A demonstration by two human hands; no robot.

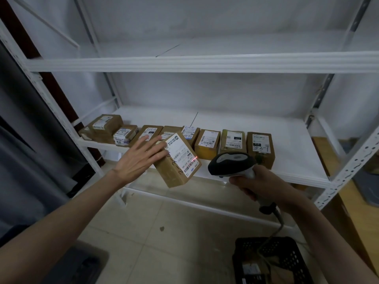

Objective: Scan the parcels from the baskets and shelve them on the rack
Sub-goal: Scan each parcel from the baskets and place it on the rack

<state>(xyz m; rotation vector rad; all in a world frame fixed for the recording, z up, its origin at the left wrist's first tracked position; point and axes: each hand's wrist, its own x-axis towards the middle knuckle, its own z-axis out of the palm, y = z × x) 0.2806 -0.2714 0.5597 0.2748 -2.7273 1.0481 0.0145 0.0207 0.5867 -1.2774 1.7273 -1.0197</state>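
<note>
Here's the left hand (141, 160): bare, with long slim fingers (152, 143) and short, pale nails at the tips. Just behind it a crease line crosses the wrist, and the left forearm (67, 203) runs back from there, lean and bare the whole way. At the far end of that arm, by the frame's edge, there's a patch of dark blue fabric (12, 234); sleeve or shirt, can't tell which. Over to the right hand (258, 181): bare as well, knuckles in shadow. Behind it the right forearm (328, 238) is uncovered too, bare down to the corner of the shot.
</note>
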